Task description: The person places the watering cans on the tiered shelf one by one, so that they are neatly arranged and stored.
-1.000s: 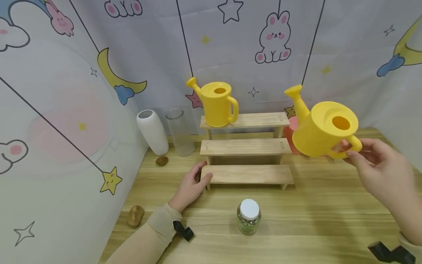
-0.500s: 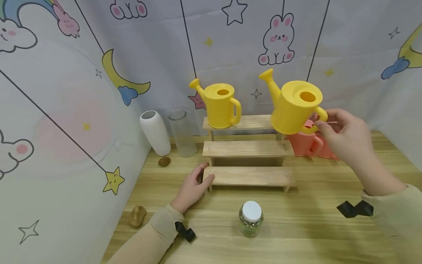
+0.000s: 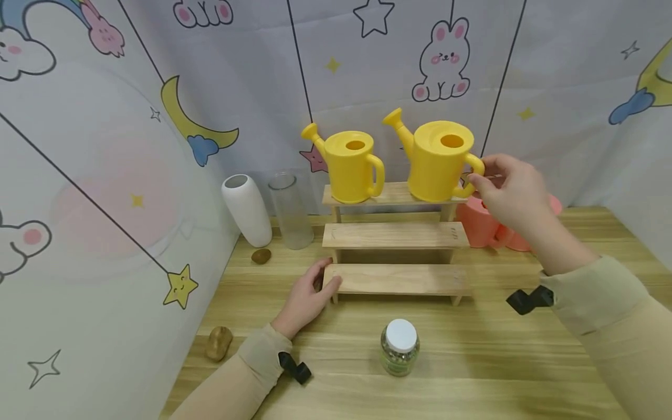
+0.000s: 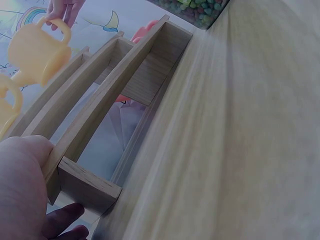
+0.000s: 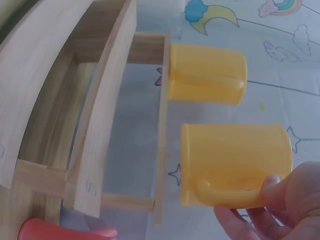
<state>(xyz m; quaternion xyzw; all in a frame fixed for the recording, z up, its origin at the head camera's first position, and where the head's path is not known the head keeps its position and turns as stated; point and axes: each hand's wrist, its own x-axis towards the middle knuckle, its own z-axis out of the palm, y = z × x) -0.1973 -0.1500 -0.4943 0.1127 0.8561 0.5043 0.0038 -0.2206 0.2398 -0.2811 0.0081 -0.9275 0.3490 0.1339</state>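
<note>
My right hand [image 3: 514, 186] grips the handle of a yellow watering can [image 3: 438, 166], spout to the left, over the right part of the top step of a wooden three-step stand [image 3: 394, 235]. In the right wrist view a narrow gap shows between the can's base [image 5: 186, 165] and that step. Another yellow watering can [image 3: 349, 169] stands upright on the step's left part. My left hand [image 3: 304, 300] holds the lowest step's left end, thumb on top and fingers around the side; the left wrist view shows its fingertips [image 4: 70, 215] by the end support.
A white vase [image 3: 248, 213] and a clear glass vase [image 3: 291, 216] stand left of the stand. Two brown stones [image 3: 218, 343] lie on the left. A white-lidded jar [image 3: 400, 350] stands in front. Coral-red watering cans [image 3: 478, 224] stand behind the right arm.
My right hand has carried the watering can leftward from the right side to over the top step, levelling it. The left hand has stayed on the stand.
</note>
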